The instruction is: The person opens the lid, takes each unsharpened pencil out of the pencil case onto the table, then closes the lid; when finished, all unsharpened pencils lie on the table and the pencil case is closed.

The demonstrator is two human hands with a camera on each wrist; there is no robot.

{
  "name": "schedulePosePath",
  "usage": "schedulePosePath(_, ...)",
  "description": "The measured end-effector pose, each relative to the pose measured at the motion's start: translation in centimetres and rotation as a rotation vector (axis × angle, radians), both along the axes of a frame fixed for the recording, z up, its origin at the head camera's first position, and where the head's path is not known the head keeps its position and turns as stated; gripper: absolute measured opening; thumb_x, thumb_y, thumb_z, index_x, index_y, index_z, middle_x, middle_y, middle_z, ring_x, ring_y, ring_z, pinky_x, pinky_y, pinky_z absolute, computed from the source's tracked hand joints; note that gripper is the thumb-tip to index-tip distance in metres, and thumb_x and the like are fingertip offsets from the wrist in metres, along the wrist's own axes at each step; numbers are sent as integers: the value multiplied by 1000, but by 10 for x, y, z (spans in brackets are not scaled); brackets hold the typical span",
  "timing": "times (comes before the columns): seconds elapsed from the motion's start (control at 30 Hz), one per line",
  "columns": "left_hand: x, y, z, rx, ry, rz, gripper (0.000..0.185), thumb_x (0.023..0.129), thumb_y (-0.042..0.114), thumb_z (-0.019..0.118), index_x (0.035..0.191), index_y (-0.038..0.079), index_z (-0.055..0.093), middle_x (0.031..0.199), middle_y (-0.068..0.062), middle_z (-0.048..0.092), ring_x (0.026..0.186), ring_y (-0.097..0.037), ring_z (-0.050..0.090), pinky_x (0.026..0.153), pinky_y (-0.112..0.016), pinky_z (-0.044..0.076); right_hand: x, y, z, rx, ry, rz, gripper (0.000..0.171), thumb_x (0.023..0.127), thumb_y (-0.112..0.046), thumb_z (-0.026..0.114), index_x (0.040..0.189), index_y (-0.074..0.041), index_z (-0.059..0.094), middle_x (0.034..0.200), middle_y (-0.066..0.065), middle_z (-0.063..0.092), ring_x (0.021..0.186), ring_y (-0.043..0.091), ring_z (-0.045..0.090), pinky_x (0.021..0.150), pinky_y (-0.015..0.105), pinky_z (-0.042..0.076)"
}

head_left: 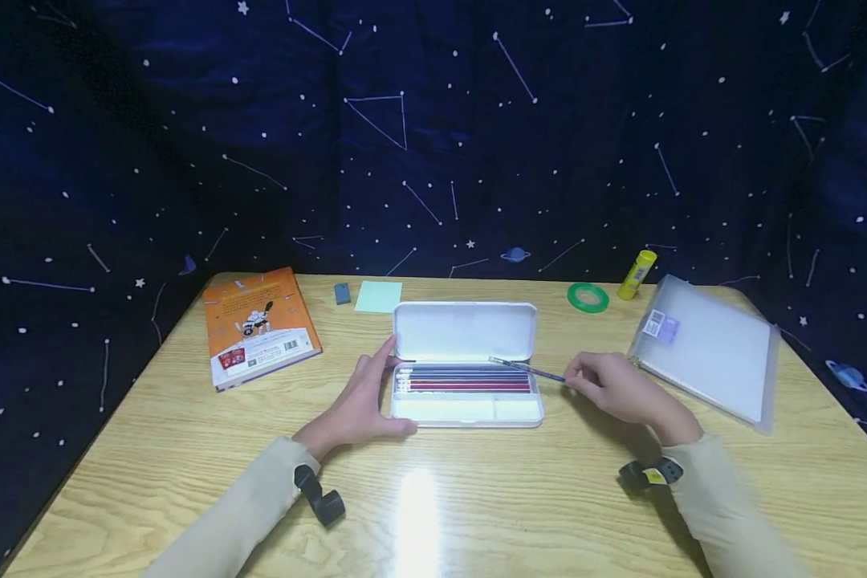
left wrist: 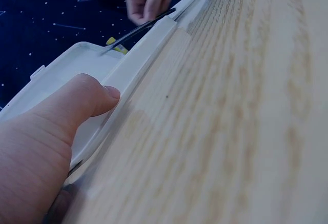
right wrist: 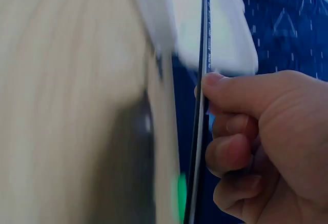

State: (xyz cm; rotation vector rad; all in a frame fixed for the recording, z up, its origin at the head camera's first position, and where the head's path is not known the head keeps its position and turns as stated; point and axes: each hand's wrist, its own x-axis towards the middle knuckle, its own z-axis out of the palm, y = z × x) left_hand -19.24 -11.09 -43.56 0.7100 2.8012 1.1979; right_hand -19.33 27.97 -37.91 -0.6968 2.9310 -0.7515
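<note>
- Pencil sits pinched between thumb and curled fingers of my right hand, just right of centre in the head view; its free end reaches left over the open case.
- Its long axis runs nearly left to right across the frame, tilted slightly, almost parallel to the row of pencils already lying in the tray.
- The far tip hangs above the back edge of the tray, near the hinge with the raised lid; whether it touches the case I cannot tell.
- My right hand is the nearer one by far: it holds the pencil's right end, just off the case's right side.
- My left hand lies relaxed against the case's left end, thumb pressed on the rim, fingers along the table; it grips nothing.
- In the right wrist view the pencil runs up the frame past my thumb toward the lid.
- So the row lies left of and slightly below the held pencil in the frame.
</note>
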Motion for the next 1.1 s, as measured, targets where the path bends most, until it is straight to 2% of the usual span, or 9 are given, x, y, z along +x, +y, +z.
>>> schedulePosePath(0.23, 0, -1, 0, 9, 7, -7, 127, 60, 38, 86, 156, 12, 7, 138, -3, 48, 109, -16, 38, 102, -42, 38, 19, 56, -7, 41, 97, -51, 4, 89, -7, 65, 86, -7, 66, 63, -9, 45, 56, -2, 34, 50, 22, 32)
schedulePosePath(0.43, 0, -1, 0, 4, 20, -16, 127, 60, 39, 86, 156, 11, 7, 139, -4, 48, 109, -16, 38, 102, -42, 39, 22, 77, -12, 125, 74, -85, 6, 87, -4, 66, 83, -8, 65, 68, -9, 56, 61, -1, 41, 57, 24, 40)
schedulePosePath(0.53, 0, -1, -1, 9, 29, -19, 127, 60, 38, 86, 155, 10, 7, 138, -5, 48, 109, -16, 38, 101, -42, 39, 21, 79, -13, 145, 72, -76, 7, 87, -5, 67, 83, -10, 64, 70, -9, 58, 62, 0, 42, 59, 25, 42)
schedulePosePath(0.7, -1, 0, -3, 7, 25, -14, 128, 60, 39, 86, 156, 14, 5, 138, -3, 48, 109, -15, 38, 102, -41, 39, 20, 76, -12, 114, 65, -64, 7, 87, -5, 67, 83, -10, 63, 63, -10, 49, 56, 1, 36, 53, 23, 34)
schedulePosePath(0.83, -1, 0, -3, 10, 27, -17, 128, 59, 39, 86, 156, 14, 5, 138, -3, 48, 108, -15, 38, 101, -40, 39, 19, 71, -10, 100, 75, -73, 3, 87, -6, 67, 87, -8, 64, 62, -10, 50, 56, 0, 36, 52, 23, 34)
schedulePosePath(1.1, -2, -1, -5, 10, 47, -21, 128, 59, 39, 86, 156, 14, 5, 137, -3, 49, 107, -14, 38, 100, -40, 40, 11, 41, -3, 14, 68, -56, 3, 90, -9, 64, 92, -7, 65, 61, -8, 50, 54, 0, 40, 50, 22, 37)
